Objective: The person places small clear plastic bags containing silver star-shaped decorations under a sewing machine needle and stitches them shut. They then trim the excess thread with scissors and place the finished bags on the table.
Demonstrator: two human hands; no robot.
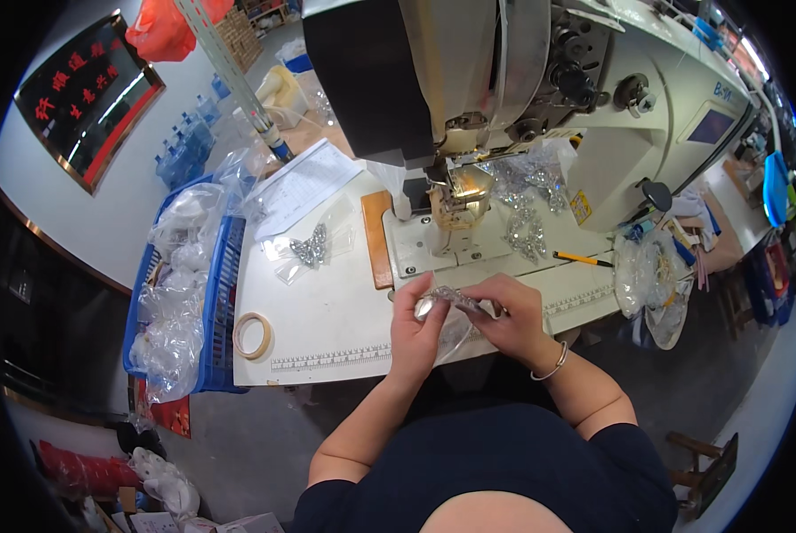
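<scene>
Both hands hold a small silvery, sparkling rhinestone piece (pixel 448 294) just in front of the sewing machine (pixel 647 151). My left hand (pixel 414 324) pinches its left end between thumb and fingers. On the other end, the fingers of my right hand (pixel 515 322) are closed. Clear plastic (pixel 454 338) hangs below the piece, between the hands. The machine's needle area (pixel 460 191) lies beyond my fingers. Several similar glittering pieces (pixel 527 233) are heaped right of it. To the left, another sparkling piece (pixel 311 247) rests on a clear plastic sheet or bag.
A blue basket (pixel 231 293) full of clear bags stands at the table's left. Near it are a tape roll (pixel 253 336) and papers (pixel 304 188). A ruler strip (pixel 331 358) runs along the front edge. An orange pen (pixel 583 258) and plastic bags (pixel 644 275) lie right.
</scene>
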